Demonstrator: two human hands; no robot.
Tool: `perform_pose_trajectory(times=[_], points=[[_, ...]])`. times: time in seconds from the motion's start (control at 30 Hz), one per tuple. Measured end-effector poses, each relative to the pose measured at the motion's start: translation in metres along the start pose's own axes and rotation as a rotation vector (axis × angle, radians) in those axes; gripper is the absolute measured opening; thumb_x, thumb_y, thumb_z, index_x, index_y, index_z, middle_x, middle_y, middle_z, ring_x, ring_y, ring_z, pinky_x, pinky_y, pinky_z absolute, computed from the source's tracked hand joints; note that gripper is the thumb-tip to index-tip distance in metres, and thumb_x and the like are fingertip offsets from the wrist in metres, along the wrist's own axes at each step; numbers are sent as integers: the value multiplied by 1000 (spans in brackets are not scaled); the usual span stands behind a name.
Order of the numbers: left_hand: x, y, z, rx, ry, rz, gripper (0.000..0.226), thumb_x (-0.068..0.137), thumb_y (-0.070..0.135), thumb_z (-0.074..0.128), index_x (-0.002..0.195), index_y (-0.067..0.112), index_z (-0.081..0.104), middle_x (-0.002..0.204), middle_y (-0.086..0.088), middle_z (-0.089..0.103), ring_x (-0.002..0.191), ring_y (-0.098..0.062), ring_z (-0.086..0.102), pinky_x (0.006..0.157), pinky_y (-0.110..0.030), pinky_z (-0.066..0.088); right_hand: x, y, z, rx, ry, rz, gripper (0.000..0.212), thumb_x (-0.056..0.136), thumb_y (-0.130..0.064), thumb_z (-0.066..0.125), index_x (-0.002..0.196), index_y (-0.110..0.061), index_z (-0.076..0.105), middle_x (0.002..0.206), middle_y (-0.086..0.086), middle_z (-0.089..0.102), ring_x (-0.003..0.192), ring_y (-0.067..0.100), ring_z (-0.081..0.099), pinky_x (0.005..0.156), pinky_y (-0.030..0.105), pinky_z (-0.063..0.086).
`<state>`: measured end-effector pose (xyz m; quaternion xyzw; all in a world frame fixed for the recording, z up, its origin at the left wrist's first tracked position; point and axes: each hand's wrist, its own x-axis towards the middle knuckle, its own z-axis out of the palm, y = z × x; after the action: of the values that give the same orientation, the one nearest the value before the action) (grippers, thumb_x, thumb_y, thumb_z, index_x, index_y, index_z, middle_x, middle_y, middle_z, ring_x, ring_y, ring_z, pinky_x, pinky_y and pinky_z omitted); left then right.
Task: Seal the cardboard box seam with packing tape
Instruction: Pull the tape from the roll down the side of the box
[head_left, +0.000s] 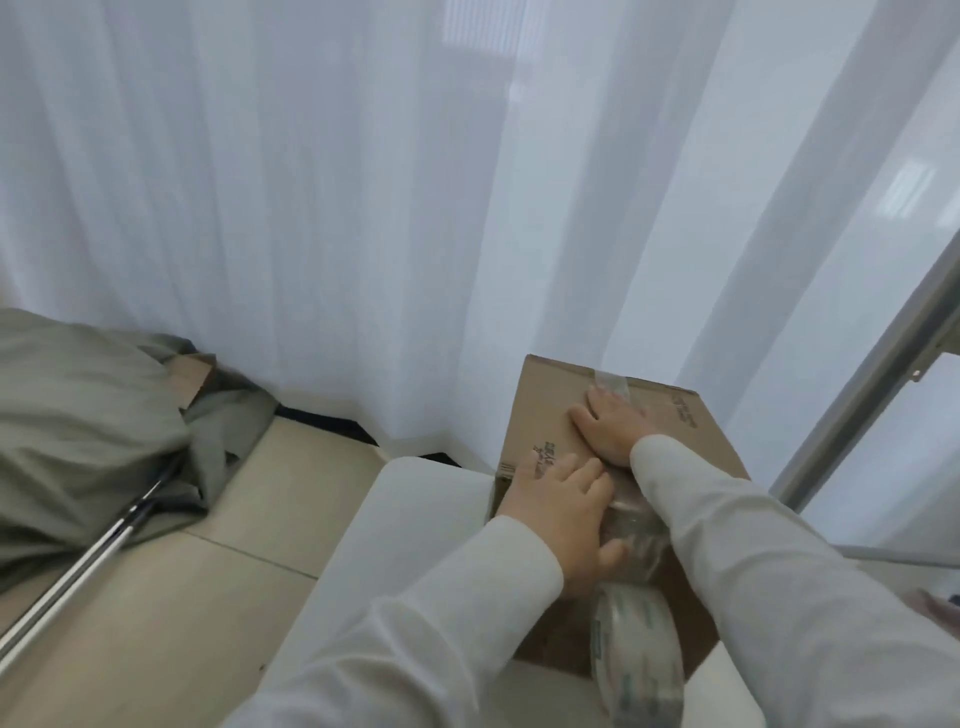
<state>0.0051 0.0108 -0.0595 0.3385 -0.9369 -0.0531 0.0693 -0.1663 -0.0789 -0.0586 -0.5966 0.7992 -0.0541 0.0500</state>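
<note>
- Nearest the camera, at about 5 o'clock, a roll of clear packing tape hangs off the near end of the box, joined to it by a crinkled strip of tape; no hand grips the roll.
- Closed and brown, the cardboard box sits at about 4 o'clock on a white seat or cushion, with small printed marks on its top.
- A band of tape runs along the top seam, and its far end shows at the box's far edge.
- Lying flat on the box top over the taped seam, the right hand has its fingers straight and spread, pressing down and gripping nothing.
- At the near edge of the box the left hand rests with relaxed, extended fingers, its fingertips touching the tape strip and its thumb against the crinkled part; it holds nothing.
- Both arms wear pale long sleeves.
- Sheer white curtains fill the field from 10 to 2 o'clock.
- At 9 o'clock a grey-green cloth is heaped over some cardboard, with metal rods slanting below it across the beige tiled floor.
</note>
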Motion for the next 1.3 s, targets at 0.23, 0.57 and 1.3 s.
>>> perform_pose_trajectory(times=[0.23, 0.57, 1.3], points=[[-1, 4, 0, -15, -29, -67, 69, 91, 57, 16, 147, 17, 7, 157, 2, 3, 143, -14, -2, 116, -44, -3, -98, -23, -39, 404, -188, -38, 56, 96, -51, 18, 118, -13, 51, 123, 7, 55, 116, 12, 50, 106, 25, 30], [6, 32, 9, 195, 171, -98, 66, 86, 63, 23, 136, 20, 23, 129, -7, 40, 118, -27, 36, 101, -46, 28, -141, 14, -30, 178, -84, -152, 81, 76, -76, 4, 98, -12, 49, 102, 3, 51, 97, 24, 51, 97, 43, 38], [14, 27, 21, 163, 232, -143, 68, 81, 70, 21, 130, 24, 30, 126, -5, 39, 116, -27, 34, 101, -46, 26, -78, 27, -18, 84, -153, -177, 85, 83, -68, -2, 149, -16, 13, 159, 5, 3, 146, 13, -4, 117, 50, -6]])
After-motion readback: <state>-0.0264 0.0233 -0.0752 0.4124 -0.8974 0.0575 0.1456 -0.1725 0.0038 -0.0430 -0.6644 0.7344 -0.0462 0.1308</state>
